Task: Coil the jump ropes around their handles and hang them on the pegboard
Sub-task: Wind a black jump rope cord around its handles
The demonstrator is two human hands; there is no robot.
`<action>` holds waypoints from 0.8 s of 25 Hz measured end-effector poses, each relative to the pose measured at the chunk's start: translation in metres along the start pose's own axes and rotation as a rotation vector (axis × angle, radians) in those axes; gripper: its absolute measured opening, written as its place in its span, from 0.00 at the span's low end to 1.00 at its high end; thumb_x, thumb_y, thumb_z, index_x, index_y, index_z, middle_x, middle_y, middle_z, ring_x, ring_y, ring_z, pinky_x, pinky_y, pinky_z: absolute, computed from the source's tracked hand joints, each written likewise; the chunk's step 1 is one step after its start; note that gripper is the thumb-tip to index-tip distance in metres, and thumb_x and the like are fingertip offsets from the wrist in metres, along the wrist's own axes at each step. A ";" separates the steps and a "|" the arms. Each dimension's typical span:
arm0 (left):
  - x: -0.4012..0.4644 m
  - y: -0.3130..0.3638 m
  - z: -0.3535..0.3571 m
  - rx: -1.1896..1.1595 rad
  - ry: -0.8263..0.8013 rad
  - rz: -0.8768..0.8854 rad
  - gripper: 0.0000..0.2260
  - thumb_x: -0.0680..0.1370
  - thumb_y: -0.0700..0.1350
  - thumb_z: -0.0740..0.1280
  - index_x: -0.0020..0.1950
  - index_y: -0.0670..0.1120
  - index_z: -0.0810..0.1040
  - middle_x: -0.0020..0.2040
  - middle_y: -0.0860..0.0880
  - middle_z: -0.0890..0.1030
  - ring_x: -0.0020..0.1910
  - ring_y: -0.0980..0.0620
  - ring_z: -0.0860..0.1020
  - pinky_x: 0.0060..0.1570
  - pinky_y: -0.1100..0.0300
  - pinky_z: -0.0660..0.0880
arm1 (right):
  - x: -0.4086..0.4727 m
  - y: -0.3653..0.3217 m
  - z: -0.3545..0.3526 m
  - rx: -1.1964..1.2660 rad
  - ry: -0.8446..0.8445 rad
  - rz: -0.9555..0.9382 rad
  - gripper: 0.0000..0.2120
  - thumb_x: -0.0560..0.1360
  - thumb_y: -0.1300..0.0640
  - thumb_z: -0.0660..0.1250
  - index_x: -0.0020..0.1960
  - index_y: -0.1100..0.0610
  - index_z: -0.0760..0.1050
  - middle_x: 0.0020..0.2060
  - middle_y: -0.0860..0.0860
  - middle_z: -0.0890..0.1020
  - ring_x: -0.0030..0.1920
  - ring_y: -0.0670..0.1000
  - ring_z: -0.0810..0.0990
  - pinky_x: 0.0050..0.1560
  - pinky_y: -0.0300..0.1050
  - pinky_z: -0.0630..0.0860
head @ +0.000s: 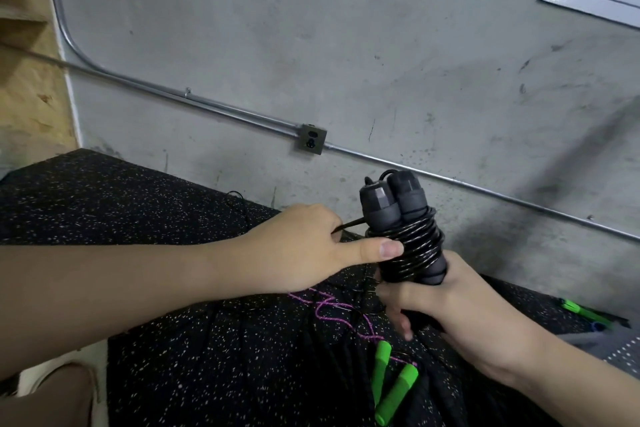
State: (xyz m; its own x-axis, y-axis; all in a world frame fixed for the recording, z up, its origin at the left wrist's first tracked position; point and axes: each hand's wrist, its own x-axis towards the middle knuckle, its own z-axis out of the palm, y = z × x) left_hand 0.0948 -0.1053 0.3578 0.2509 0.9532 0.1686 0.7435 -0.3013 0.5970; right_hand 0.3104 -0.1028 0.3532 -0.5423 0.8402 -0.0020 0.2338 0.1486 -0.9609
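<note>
Nearest me, below my right hand (446, 305), two green handles (391, 385) with a purple rope (332, 308) lie on the speckled black surface (173, 340). That grip is closed around the bottom of the black handles (398, 204), upright, black rope (408, 246) coiled round them. My left hand (304, 246) pinches the rope's loose end beside the coil, thumb touching it. Beyond stands the grey wall (311, 28).
</note>
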 end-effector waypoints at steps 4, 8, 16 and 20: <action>-0.001 0.001 0.003 -0.046 0.073 0.066 0.30 0.72 0.75 0.59 0.35 0.47 0.66 0.29 0.51 0.66 0.28 0.53 0.62 0.32 0.54 0.62 | 0.006 -0.001 -0.002 -0.205 0.158 -0.056 0.13 0.68 0.58 0.73 0.29 0.57 0.72 0.25 0.58 0.74 0.29 0.54 0.71 0.36 0.48 0.70; -0.004 0.002 0.008 -0.078 0.091 0.114 0.26 0.79 0.66 0.62 0.35 0.46 0.65 0.31 0.49 0.65 0.29 0.54 0.62 0.32 0.58 0.61 | 0.011 0.002 0.000 -0.222 0.245 -0.042 0.15 0.70 0.62 0.76 0.32 0.57 0.71 0.27 0.55 0.72 0.30 0.52 0.69 0.35 0.50 0.66; -0.006 0.018 0.010 -0.197 0.106 0.150 0.23 0.73 0.73 0.65 0.39 0.52 0.77 0.29 0.59 0.75 0.29 0.59 0.73 0.34 0.64 0.71 | 0.005 0.012 0.025 -0.341 0.458 -0.212 0.05 0.72 0.64 0.71 0.44 0.56 0.80 0.32 0.47 0.82 0.30 0.44 0.76 0.34 0.37 0.72; -0.004 0.014 0.001 -0.134 0.135 0.123 0.30 0.67 0.80 0.60 0.47 0.56 0.82 0.37 0.56 0.84 0.38 0.60 0.82 0.44 0.52 0.80 | 0.002 0.008 0.036 -0.501 0.343 -0.258 0.11 0.73 0.60 0.70 0.48 0.45 0.73 0.34 0.38 0.78 0.34 0.41 0.77 0.36 0.31 0.69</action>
State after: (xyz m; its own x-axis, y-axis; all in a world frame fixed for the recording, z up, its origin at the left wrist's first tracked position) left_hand 0.1045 -0.1137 0.3649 0.2427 0.9067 0.3450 0.6213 -0.4184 0.6625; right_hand 0.2820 -0.1183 0.3353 -0.3622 0.8514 0.3793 0.5228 0.5225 -0.6736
